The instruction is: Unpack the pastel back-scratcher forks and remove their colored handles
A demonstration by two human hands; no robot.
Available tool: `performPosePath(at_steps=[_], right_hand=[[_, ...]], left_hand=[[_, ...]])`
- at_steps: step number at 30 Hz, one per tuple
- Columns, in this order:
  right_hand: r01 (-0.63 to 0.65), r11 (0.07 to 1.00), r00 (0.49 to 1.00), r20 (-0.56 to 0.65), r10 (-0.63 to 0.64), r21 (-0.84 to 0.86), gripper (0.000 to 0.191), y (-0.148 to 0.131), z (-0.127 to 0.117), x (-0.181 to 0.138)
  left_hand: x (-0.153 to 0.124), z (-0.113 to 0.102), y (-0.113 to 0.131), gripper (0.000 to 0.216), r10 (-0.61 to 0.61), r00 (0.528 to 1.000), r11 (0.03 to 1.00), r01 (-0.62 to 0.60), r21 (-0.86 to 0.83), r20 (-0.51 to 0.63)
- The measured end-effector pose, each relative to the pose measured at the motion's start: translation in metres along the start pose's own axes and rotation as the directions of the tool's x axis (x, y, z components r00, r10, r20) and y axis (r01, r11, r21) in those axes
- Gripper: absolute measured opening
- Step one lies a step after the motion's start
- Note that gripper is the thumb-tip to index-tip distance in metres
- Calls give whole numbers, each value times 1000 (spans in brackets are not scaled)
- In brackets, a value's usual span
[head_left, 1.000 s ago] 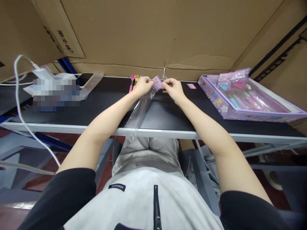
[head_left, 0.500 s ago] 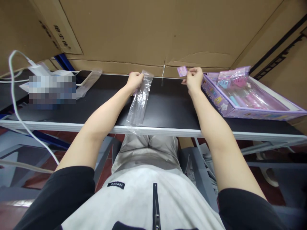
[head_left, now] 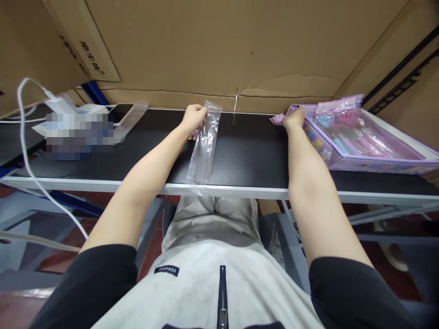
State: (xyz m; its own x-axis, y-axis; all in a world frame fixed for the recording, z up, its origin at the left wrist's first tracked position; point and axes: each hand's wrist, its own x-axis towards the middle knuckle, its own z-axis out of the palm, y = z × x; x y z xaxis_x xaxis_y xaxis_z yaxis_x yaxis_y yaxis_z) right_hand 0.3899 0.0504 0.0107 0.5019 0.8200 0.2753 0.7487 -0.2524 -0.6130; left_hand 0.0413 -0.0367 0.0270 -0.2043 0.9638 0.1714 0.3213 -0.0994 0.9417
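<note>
Upper centre: my left hand (head_left: 194, 119) pinches a clear sleeve (head_left: 205, 153), whose overhang could snag; my right hand (head_left: 294, 119) hides its grip.

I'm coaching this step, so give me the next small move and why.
Perhaps ease the right hand off the card, leaving it on the table by the box: the card seems low there, and only the left hand holds the bag.

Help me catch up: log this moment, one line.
left hand: holding clear bag; right hand: at printed card, grip hidden; purple box: at right
</note>
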Motion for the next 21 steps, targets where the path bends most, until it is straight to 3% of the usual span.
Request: performPosePath(at_steps=[13, 17, 21], right_hand=[[-76, 997, 997, 33, 76, -10, 44, -3, -1, -7], [-17, 995, 998, 60, 23, -101, 47, -10, -6, -24], [57, 969, 992, 127, -27, -242, 63, -19, -11, -40]], left_hand=[[3, 1, -6, 14, 20, 999, 1000, -20, 15, 25], [3, 1, -6, 18, 11, 1000, 1000, -12, 27, 20], [2, 1, -6, 17, 21, 1000, 999, -21, 27, 19]])
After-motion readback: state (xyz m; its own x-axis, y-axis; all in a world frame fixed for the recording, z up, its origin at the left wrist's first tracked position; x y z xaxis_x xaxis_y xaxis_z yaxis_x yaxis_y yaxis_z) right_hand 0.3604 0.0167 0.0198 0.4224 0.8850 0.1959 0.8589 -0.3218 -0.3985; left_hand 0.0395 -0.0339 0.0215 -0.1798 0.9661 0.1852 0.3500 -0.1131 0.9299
